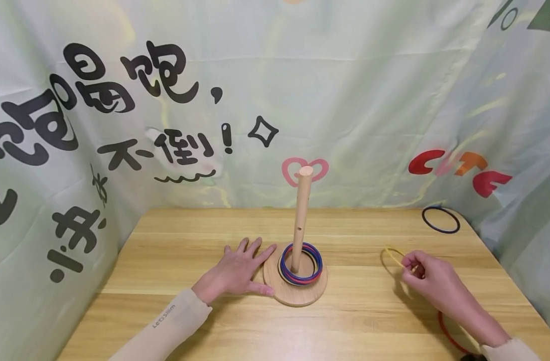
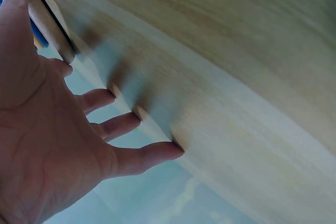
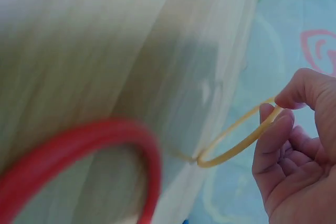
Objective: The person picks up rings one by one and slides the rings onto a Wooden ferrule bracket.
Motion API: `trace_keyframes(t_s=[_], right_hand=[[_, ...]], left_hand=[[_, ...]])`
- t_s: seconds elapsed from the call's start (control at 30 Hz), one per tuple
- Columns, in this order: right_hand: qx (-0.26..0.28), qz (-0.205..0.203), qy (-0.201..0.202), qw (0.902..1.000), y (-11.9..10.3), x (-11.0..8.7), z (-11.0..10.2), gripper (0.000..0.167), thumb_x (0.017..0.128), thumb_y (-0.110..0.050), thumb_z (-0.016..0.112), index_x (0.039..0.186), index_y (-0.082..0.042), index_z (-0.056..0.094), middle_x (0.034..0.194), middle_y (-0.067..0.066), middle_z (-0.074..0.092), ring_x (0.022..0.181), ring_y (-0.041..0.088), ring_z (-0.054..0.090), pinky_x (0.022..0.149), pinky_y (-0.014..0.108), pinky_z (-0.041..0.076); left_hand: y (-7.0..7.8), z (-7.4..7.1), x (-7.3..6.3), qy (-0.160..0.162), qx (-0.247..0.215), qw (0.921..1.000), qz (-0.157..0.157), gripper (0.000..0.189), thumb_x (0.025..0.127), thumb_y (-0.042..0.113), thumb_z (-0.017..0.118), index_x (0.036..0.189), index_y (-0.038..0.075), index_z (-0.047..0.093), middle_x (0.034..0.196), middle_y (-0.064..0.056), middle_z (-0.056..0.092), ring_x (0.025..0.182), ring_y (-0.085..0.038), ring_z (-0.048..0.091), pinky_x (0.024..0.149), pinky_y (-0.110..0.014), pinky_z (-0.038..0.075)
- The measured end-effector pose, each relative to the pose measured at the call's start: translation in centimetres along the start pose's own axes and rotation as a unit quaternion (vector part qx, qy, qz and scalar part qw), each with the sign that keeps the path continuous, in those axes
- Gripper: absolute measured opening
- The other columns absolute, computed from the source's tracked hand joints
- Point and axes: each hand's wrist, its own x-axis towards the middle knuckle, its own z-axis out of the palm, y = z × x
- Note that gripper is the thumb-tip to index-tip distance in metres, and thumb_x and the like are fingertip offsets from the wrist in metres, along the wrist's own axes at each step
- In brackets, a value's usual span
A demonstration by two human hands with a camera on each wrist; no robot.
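Observation:
A wooden peg [image 1: 303, 205] stands upright on a round wooden base [image 1: 298, 298], with a stack of blue, red and yellow rings [image 1: 319, 273] round its foot. My left hand [image 1: 239, 271] is spread at the left side of the base, its thumb and forefinger at the rim and its other fingertips on the table. To the right, my right hand [image 1: 437, 283] pinches a thin yellow ring [image 3: 236, 148] between thumb and fingers. In the right wrist view that ring tilts, its far end near the tabletop; I cannot tell whether they touch.
A red ring [image 1: 446, 332] lies near the right forearm, partly hidden by it. At the table's back right corner is a dark blue ring [image 1: 442, 231]. A printed curtain [image 1: 347, 110] encloses the wooden table [image 1: 180, 235] at the back and sides.

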Motion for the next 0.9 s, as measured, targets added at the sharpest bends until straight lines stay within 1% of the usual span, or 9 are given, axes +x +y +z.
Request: trace_keyframes(t_s=[0.1,0.17,0.27,0.4,0.5,0.63,0.77,0.9], right_hand=[[0.014,-0.024,0.009,0.9996,-1.2,-0.1,0.1,0.017,0.086,0.002,0.079,0.095,-0.010,0.072,0.080,-0.011,0.063,0.069,-0.001,0.055,0.059,0.024,0.048],[0.021,-0.041,0.013,0.9988,-2.0,-0.1,0.2,0.019,0.086,0.003,0.080,0.095,-0.012,0.072,0.079,-0.014,0.062,0.069,0.000,0.054,0.058,0.024,0.048],[0.029,-0.079,0.025,0.9962,-3.3,-0.1,0.3,0.025,0.084,0.004,0.082,0.093,-0.017,0.071,0.078,-0.018,0.059,0.068,-0.001,0.053,0.056,0.023,0.045],[0.052,-0.134,0.047,0.9884,-5.1,-0.3,0.5,0.037,0.080,0.008,0.084,0.091,-0.024,0.069,0.079,-0.021,0.056,0.068,-0.001,0.053,0.055,0.019,0.044],[0.079,-0.161,0.052,0.9825,-6.7,-0.4,0.5,0.042,0.079,0.011,0.084,0.092,-0.026,0.069,0.079,-0.021,0.058,0.068,0.000,0.055,0.056,0.016,0.044],[0.108,-0.170,0.039,0.9787,-9.1,-0.5,0.2,0.045,0.080,0.012,0.083,0.094,-0.029,0.070,0.080,-0.020,0.060,0.067,0.001,0.057,0.056,0.016,0.045],[0.117,-0.176,0.027,0.9771,-11.4,-0.2,-0.3,0.047,0.082,0.012,0.082,0.095,-0.032,0.069,0.080,-0.020,0.060,0.066,0.001,0.057,0.056,0.016,0.045],[0.129,-0.175,0.007,0.9760,-13.5,0.2,-1.0,0.042,0.087,0.010,0.081,0.098,-0.030,0.070,0.079,-0.020,0.061,0.065,0.002,0.058,0.056,0.018,0.047]], left_hand=[[0.0,-0.1,-0.1,0.001,-0.002,1.0000,0.000,0.113,0.088,0.087,0.065,0.176,0.027,0.026,0.174,-0.025,0.028,0.153,-0.060,0.031,0.101,-0.089,0.034],[0.0,0.0,-0.1,0.001,-0.002,1.0000,-0.001,0.113,0.088,0.086,0.065,0.176,0.028,0.027,0.174,-0.024,0.028,0.153,-0.060,0.031,0.101,-0.089,0.034],[0.0,0.0,-0.1,0.002,-0.001,1.0000,-0.001,0.113,0.088,0.086,0.065,0.176,0.027,0.027,0.174,-0.025,0.029,0.153,-0.060,0.031,0.101,-0.088,0.035],[0.0,0.0,-0.1,0.000,0.001,1.0000,0.000,0.113,0.088,0.087,0.064,0.176,0.027,0.026,0.174,-0.024,0.029,0.153,-0.060,0.031,0.101,-0.088,0.035],[0.0,0.0,-0.1,-0.002,0.001,1.0000,0.000,0.113,0.088,0.087,0.064,0.176,0.028,0.025,0.175,-0.024,0.028,0.154,-0.060,0.030,0.102,-0.088,0.035],[0.0,0.0,0.0,-0.001,-0.003,1.0000,0.000,0.113,0.088,0.087,0.065,0.176,0.027,0.027,0.174,-0.025,0.029,0.153,-0.060,0.031,0.101,-0.088,0.035],[0.0,-0.1,0.0,-0.002,0.001,1.0000,0.000,0.113,0.088,0.087,0.064,0.176,0.026,0.027,0.174,-0.024,0.029,0.153,-0.059,0.032,0.101,-0.088,0.036],[0.1,-0.2,0.0,-0.004,0.004,1.0000,-0.001,0.113,0.088,0.087,0.064,0.176,0.027,0.026,0.174,-0.024,0.029,0.153,-0.059,0.032,0.101,-0.088,0.036]])
